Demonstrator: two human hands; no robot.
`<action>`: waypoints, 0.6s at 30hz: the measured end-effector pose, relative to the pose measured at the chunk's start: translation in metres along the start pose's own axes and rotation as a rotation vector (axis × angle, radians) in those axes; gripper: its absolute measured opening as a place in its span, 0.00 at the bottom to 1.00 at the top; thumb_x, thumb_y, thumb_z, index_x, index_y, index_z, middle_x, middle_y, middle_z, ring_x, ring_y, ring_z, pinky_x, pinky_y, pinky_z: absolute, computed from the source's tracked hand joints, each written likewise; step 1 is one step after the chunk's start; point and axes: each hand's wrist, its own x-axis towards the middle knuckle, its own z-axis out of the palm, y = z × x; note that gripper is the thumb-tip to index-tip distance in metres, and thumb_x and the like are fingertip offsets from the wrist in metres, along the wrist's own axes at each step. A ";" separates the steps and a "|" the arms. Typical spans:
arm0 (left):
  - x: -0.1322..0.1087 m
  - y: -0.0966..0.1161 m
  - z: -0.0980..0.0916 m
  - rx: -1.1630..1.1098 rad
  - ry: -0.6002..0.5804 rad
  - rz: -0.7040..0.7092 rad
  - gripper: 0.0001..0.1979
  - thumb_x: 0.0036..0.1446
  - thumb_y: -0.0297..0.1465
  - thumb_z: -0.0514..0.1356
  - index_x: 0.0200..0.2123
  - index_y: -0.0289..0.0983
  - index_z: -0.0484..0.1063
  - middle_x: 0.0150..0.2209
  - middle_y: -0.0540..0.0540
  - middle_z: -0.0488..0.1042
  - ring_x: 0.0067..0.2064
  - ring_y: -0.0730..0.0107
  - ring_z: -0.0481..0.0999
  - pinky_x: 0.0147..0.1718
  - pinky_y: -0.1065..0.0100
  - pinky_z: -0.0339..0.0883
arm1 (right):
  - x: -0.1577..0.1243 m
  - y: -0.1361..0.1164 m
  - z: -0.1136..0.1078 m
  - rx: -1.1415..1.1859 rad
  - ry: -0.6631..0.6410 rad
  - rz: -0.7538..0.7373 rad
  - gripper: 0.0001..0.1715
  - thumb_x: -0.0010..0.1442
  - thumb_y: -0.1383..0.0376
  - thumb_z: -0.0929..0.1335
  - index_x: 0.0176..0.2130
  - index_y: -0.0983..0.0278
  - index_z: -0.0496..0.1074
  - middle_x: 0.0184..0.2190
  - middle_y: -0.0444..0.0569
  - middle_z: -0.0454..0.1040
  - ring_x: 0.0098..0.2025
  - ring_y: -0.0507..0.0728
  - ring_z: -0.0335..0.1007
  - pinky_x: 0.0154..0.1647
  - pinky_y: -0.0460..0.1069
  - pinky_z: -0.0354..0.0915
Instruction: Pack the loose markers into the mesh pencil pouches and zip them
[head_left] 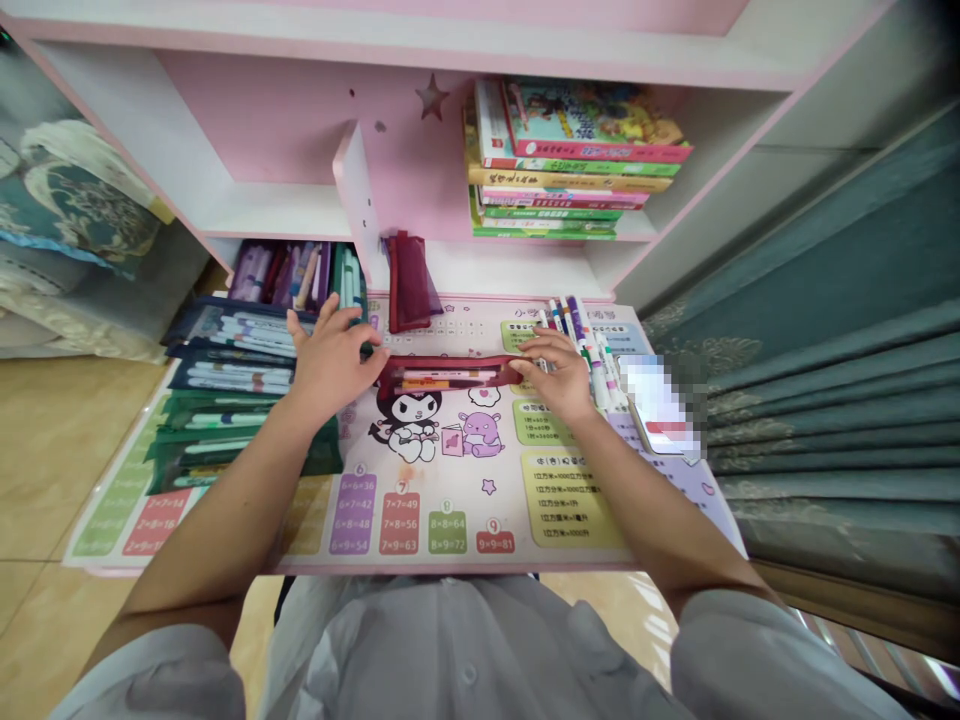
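While a pink-and-white shelf unit is seen above a printed times-table desk mat, a red mesh pouch is laid across the mat, with pens partly hidden inside. Both forearms are extended forward, the left hand held open at one pouch end and the right hand laid over the other, its grip unclear; a phone is pixelated.
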 end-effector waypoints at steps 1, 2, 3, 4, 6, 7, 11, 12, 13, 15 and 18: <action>0.000 0.001 0.000 0.018 -0.030 0.015 0.13 0.59 0.43 0.58 0.38 0.44 0.79 0.60 0.43 0.68 0.69 0.41 0.52 0.62 0.26 0.30 | 0.000 0.000 0.000 0.001 0.003 0.000 0.04 0.50 0.62 0.76 0.27 0.57 0.77 0.33 0.44 0.80 0.51 0.61 0.74 0.57 0.66 0.67; 0.001 0.002 0.001 0.040 -0.064 0.032 0.15 0.59 0.45 0.59 0.40 0.44 0.79 0.61 0.42 0.67 0.69 0.40 0.52 0.62 0.25 0.31 | 0.000 0.000 0.001 0.002 0.006 -0.001 0.04 0.50 0.62 0.76 0.27 0.57 0.77 0.33 0.44 0.80 0.50 0.61 0.74 0.57 0.66 0.67; 0.001 0.002 0.001 0.065 -0.096 0.049 0.17 0.58 0.47 0.60 0.41 0.44 0.79 0.62 0.42 0.66 0.69 0.39 0.51 0.62 0.25 0.31 | 0.000 0.000 0.001 0.004 0.009 0.000 0.04 0.50 0.62 0.76 0.27 0.57 0.77 0.33 0.44 0.80 0.50 0.61 0.74 0.57 0.66 0.67; 0.002 0.003 0.002 0.089 -0.121 0.066 0.18 0.57 0.48 0.61 0.43 0.44 0.79 0.63 0.41 0.65 0.69 0.39 0.50 0.62 0.26 0.31 | 0.000 0.000 0.001 0.006 0.012 0.001 0.05 0.50 0.62 0.76 0.27 0.57 0.77 0.33 0.44 0.80 0.50 0.62 0.74 0.56 0.65 0.67; 0.002 0.003 0.005 0.129 -0.153 0.098 0.18 0.56 0.46 0.62 0.45 0.45 0.79 0.64 0.41 0.64 0.70 0.39 0.49 0.62 0.27 0.30 | 0.000 0.000 0.002 0.012 0.022 0.006 0.05 0.50 0.61 0.76 0.26 0.57 0.77 0.33 0.45 0.80 0.50 0.62 0.74 0.56 0.65 0.67; 0.002 0.003 0.006 0.143 -0.163 0.116 0.17 0.56 0.45 0.62 0.45 0.45 0.79 0.64 0.41 0.64 0.70 0.40 0.48 0.62 0.27 0.30 | 0.000 0.000 0.002 0.016 0.026 0.006 0.05 0.50 0.61 0.76 0.26 0.56 0.77 0.33 0.45 0.80 0.50 0.62 0.74 0.57 0.65 0.67; 0.000 0.008 0.011 0.137 -0.208 0.182 0.11 0.59 0.39 0.61 0.42 0.45 0.79 0.64 0.41 0.64 0.70 0.43 0.48 0.61 0.25 0.30 | -0.001 0.002 0.002 0.034 0.043 0.008 0.06 0.51 0.59 0.75 0.26 0.57 0.77 0.32 0.46 0.80 0.49 0.62 0.74 0.57 0.65 0.67; 0.000 0.010 0.011 0.120 -0.218 0.186 0.10 0.59 0.38 0.61 0.41 0.45 0.79 0.64 0.42 0.65 0.70 0.43 0.48 0.61 0.25 0.30 | -0.001 0.004 0.001 0.034 0.046 0.011 0.06 0.51 0.59 0.75 0.26 0.58 0.77 0.32 0.46 0.80 0.49 0.62 0.74 0.57 0.65 0.67; -0.001 0.013 0.010 0.097 -0.223 0.186 0.08 0.59 0.37 0.61 0.40 0.45 0.79 0.63 0.43 0.65 0.70 0.44 0.49 0.61 0.26 0.29 | -0.001 0.005 0.001 0.031 0.051 0.015 0.07 0.51 0.59 0.75 0.26 0.58 0.78 0.32 0.47 0.80 0.50 0.62 0.74 0.57 0.66 0.66; -0.002 0.018 0.007 0.043 -0.222 0.175 0.07 0.58 0.35 0.61 0.37 0.44 0.80 0.62 0.44 0.67 0.70 0.45 0.50 0.61 0.26 0.27 | 0.000 0.007 -0.002 0.028 0.062 0.012 0.07 0.51 0.58 0.75 0.27 0.58 0.78 0.32 0.47 0.80 0.50 0.63 0.74 0.57 0.66 0.66; -0.005 0.022 -0.003 -0.041 -0.189 0.138 0.06 0.58 0.33 0.62 0.35 0.43 0.79 0.62 0.43 0.68 0.70 0.45 0.52 0.62 0.27 0.27 | 0.003 0.005 -0.007 0.034 0.077 -0.011 0.08 0.51 0.57 0.75 0.27 0.58 0.77 0.32 0.47 0.80 0.50 0.63 0.74 0.58 0.66 0.65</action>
